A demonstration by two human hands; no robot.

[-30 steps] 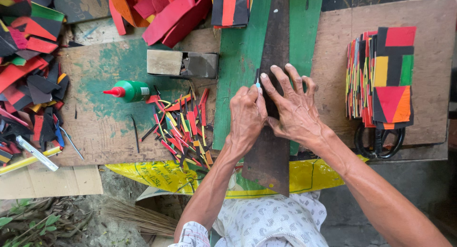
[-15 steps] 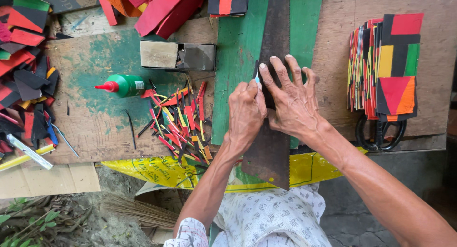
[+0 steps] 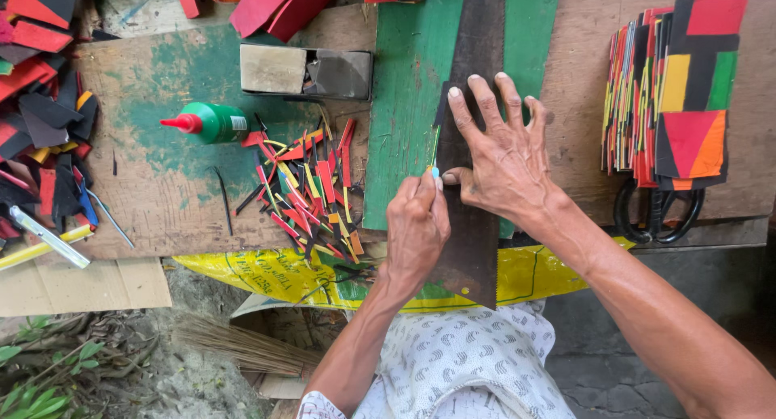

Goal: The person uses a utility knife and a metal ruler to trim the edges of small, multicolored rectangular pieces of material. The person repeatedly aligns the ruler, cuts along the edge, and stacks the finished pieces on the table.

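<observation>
Your right hand [image 3: 505,156] is pressing flat, fingers spread apart, on the dark saw blade [image 3: 477,225]. Your left hand [image 3: 416,225] is gripping a small cutter [image 3: 435,170], fingers clamped around it, beside the blade's edge on the green board [image 3: 404,104].

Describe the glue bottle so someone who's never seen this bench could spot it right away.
On the worn, green-stained wooden board, look left of the pile of coloured strips. The glue bottle lies on its side there, the only green plastic thing with a red pointed nozzle.
</observation>
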